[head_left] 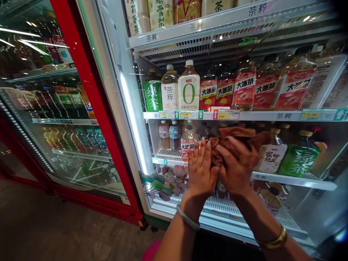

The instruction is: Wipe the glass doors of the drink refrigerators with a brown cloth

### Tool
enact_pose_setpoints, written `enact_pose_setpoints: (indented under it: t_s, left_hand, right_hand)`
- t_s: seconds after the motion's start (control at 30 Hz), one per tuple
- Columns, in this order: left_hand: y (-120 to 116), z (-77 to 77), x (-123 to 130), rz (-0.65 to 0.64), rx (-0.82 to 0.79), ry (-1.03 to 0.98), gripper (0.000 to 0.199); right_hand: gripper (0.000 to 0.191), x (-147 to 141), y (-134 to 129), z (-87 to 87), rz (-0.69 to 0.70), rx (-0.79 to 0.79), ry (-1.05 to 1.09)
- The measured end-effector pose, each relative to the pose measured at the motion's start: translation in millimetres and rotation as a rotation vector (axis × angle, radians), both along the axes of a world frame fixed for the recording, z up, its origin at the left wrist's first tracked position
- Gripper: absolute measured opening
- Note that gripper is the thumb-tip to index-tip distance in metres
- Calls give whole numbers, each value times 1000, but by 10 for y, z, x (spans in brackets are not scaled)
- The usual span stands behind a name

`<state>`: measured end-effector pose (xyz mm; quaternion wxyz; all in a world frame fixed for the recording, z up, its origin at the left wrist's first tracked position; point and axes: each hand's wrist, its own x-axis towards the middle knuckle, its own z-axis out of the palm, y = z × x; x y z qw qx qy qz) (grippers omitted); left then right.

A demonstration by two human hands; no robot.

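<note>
With its fingers stretched out, my left hand (199,166) lies flat against the glass door of a drinks fridge, a grey-green bangle on its wrist. Just beside it, my right hand (239,163) has its fingers wrapped on a crumpled brown cloth (235,134), pressed to the glass at the second bottle shelf. A fold of the cloth reaches the left thumb; whether the left hand touches it I cannot tell. Behind the left fingertips shows a pink-labelled tea bottle (187,139). My right wrist wears a gold bangle.
Behind the glass, the middle shelf (261,115) carries several tea bottles and price tags. Flower decals (165,183) stick to the pane at lower left. To the left stands another fridge with a red frame (89,90). Dark floor (67,232) shows below.
</note>
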<state>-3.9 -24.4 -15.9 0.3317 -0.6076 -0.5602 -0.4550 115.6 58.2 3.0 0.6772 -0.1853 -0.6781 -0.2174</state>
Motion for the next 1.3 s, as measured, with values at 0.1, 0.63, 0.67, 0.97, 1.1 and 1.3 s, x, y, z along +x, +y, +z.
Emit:
enact_pose_setpoints:
  t_s: [0.1,0.63,0.67,0.97,1.1,1.3]
  left_hand:
    - [-26,22,-24,-3,9,-21,73]
    - [-356,133,-589,222,115,-154,68]
    - [-388,129,-641,231,112,-159,69]
    - [-571,72,-962,211,88,-214,72]
    - [-641,52,-1043,227,58,-278,74]
    - [-647,20,-1104,205,60,-270,76]
  right_hand:
    - [26,83,1,-195,53,135,-166]
    - [27,-278,-14,-183,139,308,-238]
    - [30,-281,7,-168,146,265,-207]
    - [18,-1077,-363,71,175,291,-157]
    - [21,-979,-352,-128,249,316,-315]
    - [22,-1287,-484,340,201,188,-118]
